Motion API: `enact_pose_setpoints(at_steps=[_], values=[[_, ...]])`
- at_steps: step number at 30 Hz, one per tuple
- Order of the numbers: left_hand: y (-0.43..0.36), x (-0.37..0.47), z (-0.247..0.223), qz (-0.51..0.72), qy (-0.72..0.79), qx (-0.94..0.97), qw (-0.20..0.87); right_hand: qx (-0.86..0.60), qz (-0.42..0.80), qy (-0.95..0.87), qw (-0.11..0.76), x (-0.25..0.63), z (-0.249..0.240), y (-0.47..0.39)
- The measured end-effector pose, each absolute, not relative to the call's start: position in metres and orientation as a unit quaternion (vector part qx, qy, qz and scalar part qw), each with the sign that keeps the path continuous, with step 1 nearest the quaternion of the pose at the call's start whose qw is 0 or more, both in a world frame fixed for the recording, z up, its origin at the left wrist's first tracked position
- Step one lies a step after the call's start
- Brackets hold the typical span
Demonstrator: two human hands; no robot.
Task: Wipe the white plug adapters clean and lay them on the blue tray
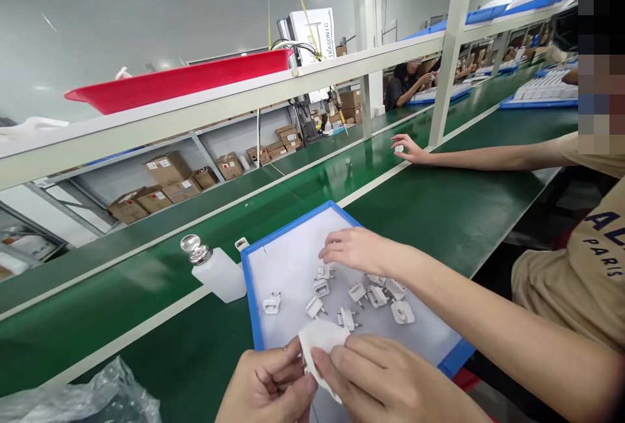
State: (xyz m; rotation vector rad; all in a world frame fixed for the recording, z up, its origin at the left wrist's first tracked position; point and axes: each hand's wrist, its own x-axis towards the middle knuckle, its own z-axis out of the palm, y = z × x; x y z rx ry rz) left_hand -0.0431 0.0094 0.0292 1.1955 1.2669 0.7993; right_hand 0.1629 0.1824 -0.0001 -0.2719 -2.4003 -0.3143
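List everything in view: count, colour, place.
Plug pieces: about ten, white, on the blue-rimmed tray
Blue-rimmed tray: one, white bed, front centre
Pump bottle: one, white with silvery top, left of it
Plastic bag: one, clear, bottom left
Worktop: green, beneath
Shelf: one, off-white, above
Red tray: one, red, on the shelf
Cartons: several, brown, racks behind
Farther trays: several, blue-rimmed, right
Co-worker: one, tan shirt, right; one hand over the near tray
White cloth: one, white, between own hands
Left hand: one, bare, at cloth's left edge
Right hand: one, bare, gripping cloth
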Motion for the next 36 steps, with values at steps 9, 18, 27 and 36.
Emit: enact_pose_setpoints(at_steps=[9,18,27,36], values=[[0.008,-0.039,0.026,0.352,0.532,0.518,0.571,-0.182,-0.053,-0.872,0.452,0.155,0.000,0.034],[0.010,-0.040,0.025,0.374,0.517,0.497,0.588,-0.170,-0.053,-0.889,0.421,0.160,-0.001,0.046],[0.005,-0.042,0.025,0.401,0.516,0.456,0.604,-0.144,-0.068,-0.894,0.419,0.159,-0.006,0.051],[0.004,-0.057,0.010,0.409,0.510,0.447,0.610,-0.165,-0.054,-0.903,0.393,0.156,-0.027,0.049]])
